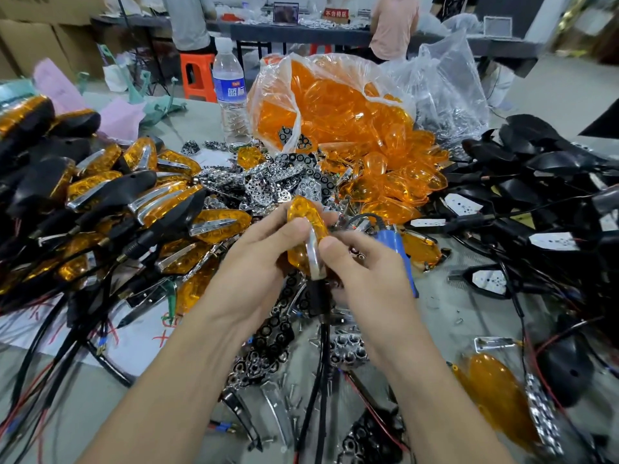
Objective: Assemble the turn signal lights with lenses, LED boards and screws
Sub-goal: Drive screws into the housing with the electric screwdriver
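Looking down, I gripped the turn signal light [306, 236] upright over the heap of chrome reflectors [268, 185] mid-table, my left hand [268, 249] and right hand [361, 259] both clamped round it, thumbs in front, showing its glossy orange lens [301, 212], a chrome strip [315, 259] down the edge and a black stem [316, 296] with its wire hanging below.
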`<state>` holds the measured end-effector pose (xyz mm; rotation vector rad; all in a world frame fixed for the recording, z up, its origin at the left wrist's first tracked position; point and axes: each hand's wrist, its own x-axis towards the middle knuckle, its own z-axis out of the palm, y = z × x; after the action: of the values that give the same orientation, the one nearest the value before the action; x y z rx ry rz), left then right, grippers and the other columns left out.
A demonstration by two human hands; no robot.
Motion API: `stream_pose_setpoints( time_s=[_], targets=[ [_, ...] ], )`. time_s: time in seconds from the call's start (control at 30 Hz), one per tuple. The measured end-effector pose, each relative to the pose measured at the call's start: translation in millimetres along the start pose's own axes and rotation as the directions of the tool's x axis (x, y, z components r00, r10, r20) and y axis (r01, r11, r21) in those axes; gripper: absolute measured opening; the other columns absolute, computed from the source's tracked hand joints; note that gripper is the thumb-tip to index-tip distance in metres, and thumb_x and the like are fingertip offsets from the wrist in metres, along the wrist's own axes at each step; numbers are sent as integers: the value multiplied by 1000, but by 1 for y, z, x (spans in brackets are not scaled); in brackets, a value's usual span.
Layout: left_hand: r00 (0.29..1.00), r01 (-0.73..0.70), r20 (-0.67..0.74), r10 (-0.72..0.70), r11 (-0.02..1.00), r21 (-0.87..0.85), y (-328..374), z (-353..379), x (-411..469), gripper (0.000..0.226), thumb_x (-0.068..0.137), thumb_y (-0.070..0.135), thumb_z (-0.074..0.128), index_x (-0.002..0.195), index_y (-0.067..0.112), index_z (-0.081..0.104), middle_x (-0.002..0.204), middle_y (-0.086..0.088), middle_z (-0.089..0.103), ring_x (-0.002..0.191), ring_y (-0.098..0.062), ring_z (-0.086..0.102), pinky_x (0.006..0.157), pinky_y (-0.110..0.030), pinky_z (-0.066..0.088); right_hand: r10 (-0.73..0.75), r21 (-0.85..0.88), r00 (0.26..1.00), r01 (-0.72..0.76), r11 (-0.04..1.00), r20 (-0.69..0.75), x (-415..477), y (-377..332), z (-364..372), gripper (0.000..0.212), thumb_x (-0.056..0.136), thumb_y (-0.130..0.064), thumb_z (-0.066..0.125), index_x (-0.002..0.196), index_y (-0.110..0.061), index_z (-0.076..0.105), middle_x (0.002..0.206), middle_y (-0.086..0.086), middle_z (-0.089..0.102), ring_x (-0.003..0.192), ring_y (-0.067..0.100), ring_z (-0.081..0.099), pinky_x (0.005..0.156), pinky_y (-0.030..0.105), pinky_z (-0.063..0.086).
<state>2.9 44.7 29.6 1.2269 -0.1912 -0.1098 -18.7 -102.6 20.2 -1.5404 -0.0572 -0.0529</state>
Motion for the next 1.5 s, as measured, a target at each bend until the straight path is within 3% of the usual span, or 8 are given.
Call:
stream_pose_setpoints(
  time_s=[0.17,0.47,0.67,0.83,0.93,1.23,1.37,1.5],
  targets=[
    [995,-5,99,-8,992,127,-1,-4,1,28,99,27,54,118,29,75,132,-7,69,108,-18,66,80,-26,56,138,175,981,-160,971,134,0,1,3,16,99,-26,69,111,-20,78,98,9,77,92,21,69,97,50,56],
    [997,-13,-79,13,1000,-8,-8,9,0,31,95,39,55,97,21,80,114,-9,76,97,-29,65,89,-58,38,35,259,997,-51,964,66,-1,9,8,21,88,-3,79,106,-13,82,82,3,77,72,15,64,73,24,55],
    [998,-58,-29,56,992,-112,-7,14,0,23,95,30,57,84,19,74,91,-6,69,95,-20,66,86,-44,55,16,265,1000,-21,964,22,-2,10,11,21,83,-2,83,102,-12,83,90,13,80,76,17,70,74,25,58],
    [998,-44,-45,39,992,-120,-7,11,0,26,90,42,62,89,18,74,96,-8,70,98,-23,67,88,-43,58,-19,30,1000,18,999,14,0,7,7,29,73,-38,86,98,-24,83,92,20,78,78,32,72,82,62,60],
    [990,-29,-140,11,991,-127,-6,5,1,34,91,46,58,89,16,74,97,-11,71,98,-26,69,92,-44,59,18,-4,988,-18,1000,157,-1,4,7,42,68,-43,87,107,-27,79,93,11,80,88,39,75,85,65,58],
    [986,-59,-159,59,998,3,-1,-9,3,23,96,23,57,102,18,78,115,-11,76,100,-23,72,80,-37,62,-136,-127,985,148,981,103,-6,-4,2,49,79,-13,80,105,-54,73,93,-16,79,86,8,76,81,31,63],
    [985,-51,-165,49,999,-5,1,-13,4,21,85,22,64,100,18,79,111,-9,77,98,-23,70,91,-43,55,-223,-345,969,247,905,108,-9,-5,3,47,85,-25,76,117,-58,66,94,-23,76,85,7,72,76,26,60],
    [972,-102,-196,131,984,149,-2,-10,2,20,82,14,71,100,8,79,99,-11,79,86,-21,72,77,-31,60,-244,-526,967,247,814,75,-9,-1,5,34,78,-49,73,110,-46,63,81,-21,70,70,4,64,60,14,46]
  ],
)
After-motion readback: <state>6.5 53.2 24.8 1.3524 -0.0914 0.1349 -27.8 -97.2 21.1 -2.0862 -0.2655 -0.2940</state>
